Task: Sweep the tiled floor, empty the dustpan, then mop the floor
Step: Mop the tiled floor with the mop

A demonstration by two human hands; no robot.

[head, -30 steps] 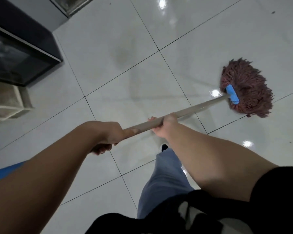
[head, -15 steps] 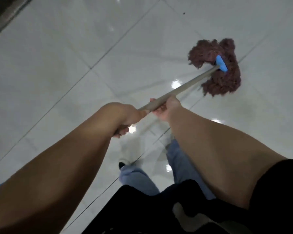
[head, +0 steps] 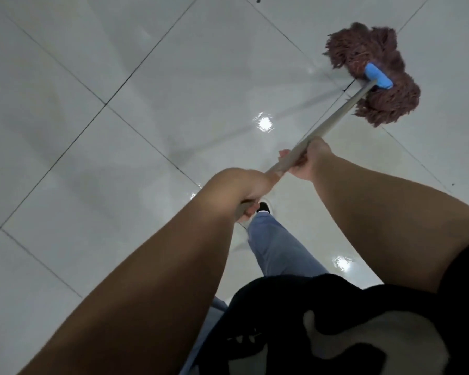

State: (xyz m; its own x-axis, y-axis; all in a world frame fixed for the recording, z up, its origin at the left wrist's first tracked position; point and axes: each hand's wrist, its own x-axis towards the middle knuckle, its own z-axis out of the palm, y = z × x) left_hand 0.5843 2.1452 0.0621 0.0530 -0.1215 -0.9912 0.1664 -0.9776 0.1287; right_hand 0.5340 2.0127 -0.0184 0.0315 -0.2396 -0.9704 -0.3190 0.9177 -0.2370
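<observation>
Nearest the camera are a black top [head: 336,320] and one blue trouser leg [head: 276,247] ending in a dark shoe [head: 264,207]. Beyond them, two hands hold one mop. The left hand [head: 244,185] is wrapped around the near end of the pale handle [head: 333,120], its grip clamped on it; the right hand [head: 307,161] is curled round the handle just beyond, also clamped. The handle slants up and to the right to a single blue clamp [head: 378,76] and one reddish-brown string mop head [head: 374,71], which lies spread on the glossy tiled floor [head: 119,158] well ahead of the feet, over a dark grout line. Wet sheen and light glints show on the tiles nearby.

Neither broom nor dustpan is in view, so this looks like the mopping step. The next stroke likely calls for both hands drawing the head across unwiped tiles, keeping the strings flat.
</observation>
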